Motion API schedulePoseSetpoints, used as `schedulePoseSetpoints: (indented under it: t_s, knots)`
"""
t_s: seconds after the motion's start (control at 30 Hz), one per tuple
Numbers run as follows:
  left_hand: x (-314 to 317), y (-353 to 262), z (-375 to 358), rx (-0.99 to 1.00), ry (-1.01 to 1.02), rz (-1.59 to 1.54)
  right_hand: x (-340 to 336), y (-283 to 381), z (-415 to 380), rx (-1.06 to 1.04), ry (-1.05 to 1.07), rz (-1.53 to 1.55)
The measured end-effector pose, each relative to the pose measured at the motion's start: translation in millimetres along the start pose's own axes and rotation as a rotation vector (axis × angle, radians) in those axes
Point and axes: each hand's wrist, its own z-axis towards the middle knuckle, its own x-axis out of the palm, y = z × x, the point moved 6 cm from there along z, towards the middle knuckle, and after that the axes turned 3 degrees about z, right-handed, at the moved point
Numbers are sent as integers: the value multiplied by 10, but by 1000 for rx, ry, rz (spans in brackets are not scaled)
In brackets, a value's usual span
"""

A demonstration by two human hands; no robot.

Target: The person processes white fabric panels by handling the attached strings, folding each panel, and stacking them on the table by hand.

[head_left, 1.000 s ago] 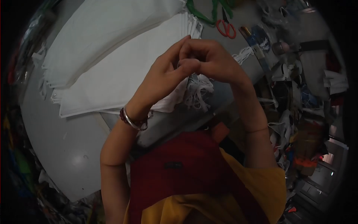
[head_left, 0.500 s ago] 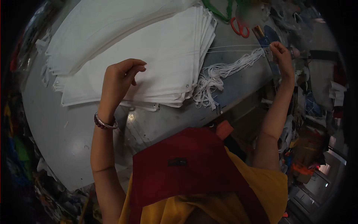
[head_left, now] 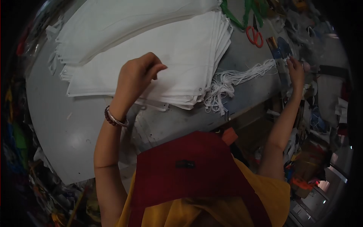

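Observation:
My left hand [head_left: 138,77] hovers over the stack of white fabric sheets [head_left: 170,56], its thumb and forefinger brought together. Whatever may be between those fingertips is too fine to make out. Out to the right, my right hand [head_left: 297,73] has its fingertips closed on white string at the far end of the string bundle [head_left: 249,72]. That bundle runs across the grey table beside the stack and ends in a loose tangle near the front edge. Small eyelets show at the sheets' corners.
Red-handled scissors [head_left: 255,37] lie beyond the string, near green straps [head_left: 247,15]. A folded white sheet [head_left: 124,28] covers the back of the stack. The grey table [head_left: 60,132] curves round on the left, with piled scraps beyond it.
The thin strands stretched leftward from my right hand no longer show. My right hand is lower, at the bundle's end. The whole view has shifted slightly.

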Motion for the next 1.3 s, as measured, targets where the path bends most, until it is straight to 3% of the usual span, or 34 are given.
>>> schedulePoseSetpoints:
  t_s: [0.03, 0.07, 0.1, 0.13, 0.17, 0.2, 0.27, 0.33, 0.43, 0.47, 0.5, 0.53, 0.63, 0.7, 0.77, 0.83, 0.9, 0.97, 1.3]
  knots:
    - [145, -126, 7, 90, 53, 2, -57, 749, 19, 201, 216, 528]
    - [301, -261, 8, 183, 109, 7, -186, 1424, -39, 84, 224, 675]
    - [417, -390, 15, 260, 88, 21, -186, 2003, -149, -46, 363, 820]
    - [517, -526, 36, 346, 64, 39, -141, 2532, -347, -84, 689, 1020]
    - [564, -617, 54, 348, 27, 24, -109, 2999, -549, -162, 865, 1195]
    - [573, -669, 68, 377, 16, 34, -77, 3298, -682, -229, 883, 1292]
    - [493, -580, 113, 181, -94, -303, 4, 3440, -711, -317, 886, 1381]
    - [409, -457, 97, 143, -31, -269, 220, 3311, -650, -30, 999, 1326]
    - [432, -312, 151, 112, 124, -171, 438, 3125, -556, 30, 886, 1161]
    - [442, -387, 214, 296, 88, -20, 581, 3090, -568, 26, 872, 1160]
    - [466, -446, 268, 478, 48, 134, 726, 3009, -541, 2, 713, 1060]
    - [495, -383, 407, 492, 40, 139, 791, 2958, -492, -22, 554, 958]
    - [553, -100, 988, 528, -30, 367, 886, 2906, -585, -56, 512, 752]
    - [601, 45, 1270, 686, -98, 816, 831, 2929, -610, -63, 470, 735]
    - [509, 122, 1411, 702, -176, 834, 796, 2948, -673, -55, 426, 725]
    - [410, 147, 1517, 716, -254, 856, 798, 2963, -733, 62, 371, 984]
    - [335, 236, 1604, 662, -174, 832, 879, 3046, -846, 58, 342, 986]
    - [291, 283, 1674, 633, -146, 885, 1000, 3231, -1043, 90, 457, 1042]
    - [161, 241, 1791, 664, -132, 878, 878, 3361, -1169, -70, 251, 999]
